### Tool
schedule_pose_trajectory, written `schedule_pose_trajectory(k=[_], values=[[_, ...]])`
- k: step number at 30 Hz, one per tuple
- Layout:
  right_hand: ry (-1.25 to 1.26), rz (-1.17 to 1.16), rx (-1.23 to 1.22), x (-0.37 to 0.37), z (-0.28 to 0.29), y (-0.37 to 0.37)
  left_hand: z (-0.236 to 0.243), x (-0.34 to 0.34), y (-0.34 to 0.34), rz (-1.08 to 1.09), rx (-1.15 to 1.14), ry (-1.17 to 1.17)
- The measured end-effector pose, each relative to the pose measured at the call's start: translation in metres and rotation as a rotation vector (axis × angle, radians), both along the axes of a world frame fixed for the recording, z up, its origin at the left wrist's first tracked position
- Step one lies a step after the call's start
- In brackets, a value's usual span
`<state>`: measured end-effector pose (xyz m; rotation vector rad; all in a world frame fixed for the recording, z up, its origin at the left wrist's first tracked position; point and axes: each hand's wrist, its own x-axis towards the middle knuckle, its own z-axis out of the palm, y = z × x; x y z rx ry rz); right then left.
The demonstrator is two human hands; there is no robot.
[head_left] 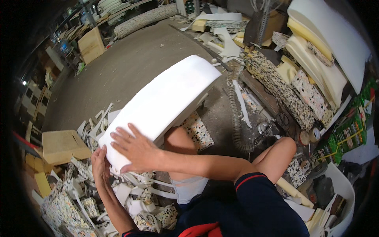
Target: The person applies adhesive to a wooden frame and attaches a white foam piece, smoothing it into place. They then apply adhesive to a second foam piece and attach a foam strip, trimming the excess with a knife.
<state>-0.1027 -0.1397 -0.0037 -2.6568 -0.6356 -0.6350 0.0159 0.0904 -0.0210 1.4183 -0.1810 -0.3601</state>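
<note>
A long white foam piece (158, 98) with a smooth, curved top slants from in front of me toward the far right. It seems to rest on a support that is mostly hidden beneath it. At its near left corner my left hand (100, 164) is closed on the edge, thumb against the foam and some fingers out of sight. My right hand (136, 150) lies flat on the top near that same end, fingers spread and holding nothing.
Foam offcuts (146, 205) are heaped at the near left, beside a wooden board (65, 146). To the right are a coiled hose (233, 114), speckled foam slabs (276, 79) and a tape roll (315, 134). A rolled speckled foam sheet (146, 20) lies at the back.
</note>
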Motion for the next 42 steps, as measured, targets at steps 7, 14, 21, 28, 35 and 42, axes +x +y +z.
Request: schedule_pose_trajectory(k=[7, 14, 21, 28, 35, 42], values=[[0.172, -0.363, -0.065, 0.019, 0.008, -0.124, 0.0, 0.001, -0.002, 0.009, 0.08, -0.047], [0.219, -0.713, -0.048, 0.043, 0.022, -0.248, 0.007, -0.009, -0.017, 0.031, 0.113, -0.067], [0.417, -0.616, 0.702, 0.079, -0.035, -0.399, 0.016, -0.018, -0.03, 0.086, 0.281, 0.01], [0.333, -0.702, 0.569, 0.07, -0.017, -0.397, 0.033, -0.031, -0.029, 0.018, 0.21, -0.02], [-0.021, -0.215, -0.256, 0.013, -0.003, -0.138, 0.021, -0.067, 0.031, 0.34, 0.041, -0.018], [0.089, -0.004, -0.49, -0.006, 0.014, 0.011, -0.129, -0.151, 0.054, 0.55, -0.104, 0.047]])
